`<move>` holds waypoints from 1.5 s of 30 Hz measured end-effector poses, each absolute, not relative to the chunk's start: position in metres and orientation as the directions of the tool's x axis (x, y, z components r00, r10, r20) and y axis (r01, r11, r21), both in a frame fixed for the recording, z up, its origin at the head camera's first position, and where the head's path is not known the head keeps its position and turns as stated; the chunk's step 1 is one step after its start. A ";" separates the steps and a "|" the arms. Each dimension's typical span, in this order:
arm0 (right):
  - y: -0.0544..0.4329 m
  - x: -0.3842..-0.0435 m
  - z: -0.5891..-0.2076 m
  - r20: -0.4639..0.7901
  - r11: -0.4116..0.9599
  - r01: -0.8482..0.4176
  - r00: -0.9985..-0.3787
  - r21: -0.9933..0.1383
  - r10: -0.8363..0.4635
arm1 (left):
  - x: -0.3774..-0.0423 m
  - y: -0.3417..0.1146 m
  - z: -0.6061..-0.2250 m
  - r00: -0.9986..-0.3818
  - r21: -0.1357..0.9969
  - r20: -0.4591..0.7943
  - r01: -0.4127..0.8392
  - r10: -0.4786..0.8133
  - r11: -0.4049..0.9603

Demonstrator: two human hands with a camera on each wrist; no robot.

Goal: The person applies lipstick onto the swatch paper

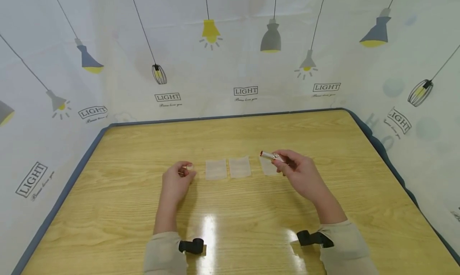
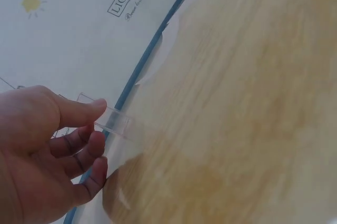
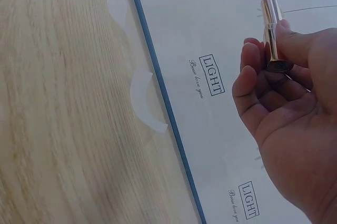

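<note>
Over wood-grain table [image 1: 108,195], left hand [image 1: 176,182] pinches clear boxy piece [image 2: 115,122]; right hand [image 1: 302,176] grips glossy, metallic-looking tube [image 3: 270,12].

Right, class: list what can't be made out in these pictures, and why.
Rightmost pale square: head view, right side behind the right fingers.
Clear plastic piece: left wrist view, partly covered by the left fingers.
Metallic lipstick tube: right wrist view, partly covered by the right fingers.
Grey lamp print: head view, cut off by the left edge.
</note>
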State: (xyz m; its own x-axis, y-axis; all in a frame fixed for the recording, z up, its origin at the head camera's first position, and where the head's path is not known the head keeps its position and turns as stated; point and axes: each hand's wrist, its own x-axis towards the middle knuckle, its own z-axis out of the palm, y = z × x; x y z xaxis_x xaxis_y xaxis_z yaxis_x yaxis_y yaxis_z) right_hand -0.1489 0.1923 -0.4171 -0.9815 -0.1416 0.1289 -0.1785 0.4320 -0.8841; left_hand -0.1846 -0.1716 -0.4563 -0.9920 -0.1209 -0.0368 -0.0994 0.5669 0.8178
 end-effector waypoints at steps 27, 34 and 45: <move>0.194 -0.147 -0.413 0.153 0.444 -0.203 -0.977 -0.873 -0.146 | -0.178 -0.149 -0.410 -0.994 0.763 0.072 0.002 -0.082 0.646; 0.188 -0.147 -0.412 0.141 0.429 -0.192 -0.979 -0.883 -0.148 | -0.170 -0.122 -0.394 -0.992 0.904 0.111 0.077 -0.056 0.421; 0.159 -0.146 -0.409 0.251 0.333 -0.280 -0.959 -0.900 -0.128 | -0.155 -0.049 -0.398 -0.991 1.000 -0.012 -0.016 0.132 -0.027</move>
State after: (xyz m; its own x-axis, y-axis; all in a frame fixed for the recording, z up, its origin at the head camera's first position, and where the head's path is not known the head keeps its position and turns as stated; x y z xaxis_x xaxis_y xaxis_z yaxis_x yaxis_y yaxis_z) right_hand -0.1462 0.1591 -0.4090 -0.9594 -0.1279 0.2515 -0.2804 0.3325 -0.9005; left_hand -0.1549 -0.0488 -0.3985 -0.9912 0.1318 -0.0123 -0.0160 -0.0268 0.9995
